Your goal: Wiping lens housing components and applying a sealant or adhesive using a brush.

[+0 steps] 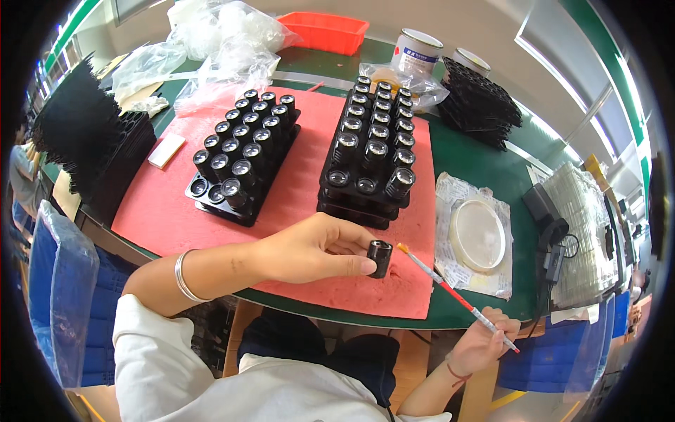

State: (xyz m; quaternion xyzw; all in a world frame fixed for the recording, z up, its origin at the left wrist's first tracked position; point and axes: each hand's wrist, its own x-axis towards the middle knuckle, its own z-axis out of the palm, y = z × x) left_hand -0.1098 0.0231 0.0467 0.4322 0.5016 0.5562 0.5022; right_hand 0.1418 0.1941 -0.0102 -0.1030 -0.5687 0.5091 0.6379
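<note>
Between the thumb and fingers of my left hand is a black lens barrel, held upright over the front of the pink mat. My right hand grips a paintbrush with a red and silver handle; its bristles point up and left, close to the barrel but apart from it. Beyond my left hand stands a black tray with rows of glass-topped lens barrels. A second black tray stack, also filled with such barrels, stands to its right.
On the right, a round shallow dish lies on a paper-covered pad. Black trays are piled at the left and far right. Behind are plastic bags, a red bin and a tin can. A white block rests on the mat.
</note>
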